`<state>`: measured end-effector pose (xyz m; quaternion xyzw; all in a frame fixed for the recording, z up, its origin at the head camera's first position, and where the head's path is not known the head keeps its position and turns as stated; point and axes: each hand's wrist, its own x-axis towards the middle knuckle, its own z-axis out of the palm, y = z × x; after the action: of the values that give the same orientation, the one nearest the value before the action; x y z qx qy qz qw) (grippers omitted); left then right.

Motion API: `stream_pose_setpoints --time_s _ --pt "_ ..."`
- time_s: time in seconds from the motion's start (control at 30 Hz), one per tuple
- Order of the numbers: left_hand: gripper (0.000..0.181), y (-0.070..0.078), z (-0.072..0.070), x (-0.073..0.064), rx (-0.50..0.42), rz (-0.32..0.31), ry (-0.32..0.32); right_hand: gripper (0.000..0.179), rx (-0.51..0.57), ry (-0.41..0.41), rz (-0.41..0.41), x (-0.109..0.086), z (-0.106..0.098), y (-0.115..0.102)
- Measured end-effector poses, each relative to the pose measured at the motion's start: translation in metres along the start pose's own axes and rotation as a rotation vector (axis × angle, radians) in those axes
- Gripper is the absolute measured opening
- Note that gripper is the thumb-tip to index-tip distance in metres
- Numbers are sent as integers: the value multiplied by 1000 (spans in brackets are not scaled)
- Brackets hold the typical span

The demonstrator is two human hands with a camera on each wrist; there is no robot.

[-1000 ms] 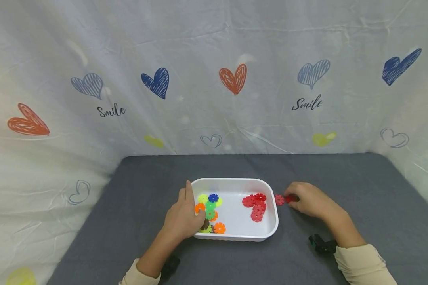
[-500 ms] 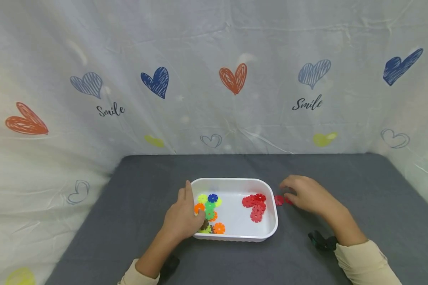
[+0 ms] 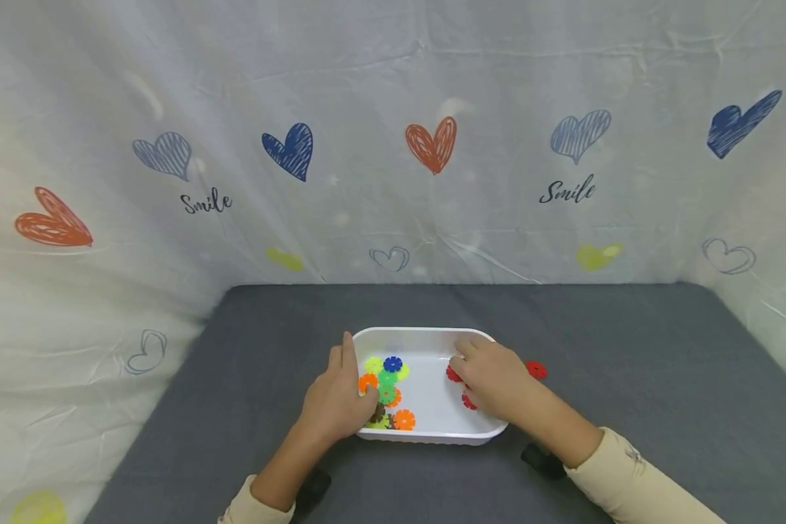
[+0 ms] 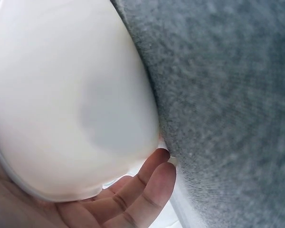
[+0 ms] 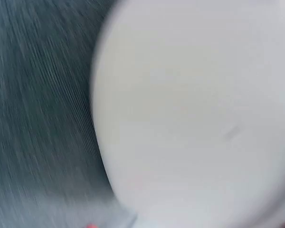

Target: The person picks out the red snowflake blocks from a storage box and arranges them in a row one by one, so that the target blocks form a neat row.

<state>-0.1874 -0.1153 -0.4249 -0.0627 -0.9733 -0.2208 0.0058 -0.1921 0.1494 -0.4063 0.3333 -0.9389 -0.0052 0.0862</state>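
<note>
My left hand (image 3: 337, 404) grips the left end of a white plastic tray (image 3: 426, 434), thumb over the rim inside. Its fingers (image 4: 149, 190) curl against the outer wall in the left wrist view. My right hand (image 3: 494, 378) is inside the tray's right end, over the red notched plastic discs (image 3: 454, 373), most of which it hides. Whether it pinches a disc is hidden. Under the left thumb lie green discs (image 3: 386, 394), orange discs (image 3: 404, 420), yellow ones and a blue disc (image 3: 392, 364). Another red disc (image 3: 536, 370) rests on the table, right of the tray.
A dark grey cloth (image 3: 288, 320) covers the table. Behind it hangs a pale curtain (image 3: 340, 218) printed with hearts and "Smile". Dark wrist devices sit at both forearms. The right wrist view is blurred and mostly filled by the tray's white wall (image 5: 190, 104).
My right hand has left the red discs on the table and moved left into the tray, over the red discs there. The left hand and tray have stayed in place.
</note>
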Motion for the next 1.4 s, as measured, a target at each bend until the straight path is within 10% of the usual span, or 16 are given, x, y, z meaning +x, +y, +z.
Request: stream_pose_setpoints --time_s 0.23,1.1,1.4 --pt "94 1 1 0 16 4 7 50 -102 -131 92 0 9 -15" --pt "92 2 -2 -2 7 -1 11 40 -12 274 204 -3 17 -14" --pt "94 1 0 -1 8 -18 4 21 273 377 282 -6 15 -7"
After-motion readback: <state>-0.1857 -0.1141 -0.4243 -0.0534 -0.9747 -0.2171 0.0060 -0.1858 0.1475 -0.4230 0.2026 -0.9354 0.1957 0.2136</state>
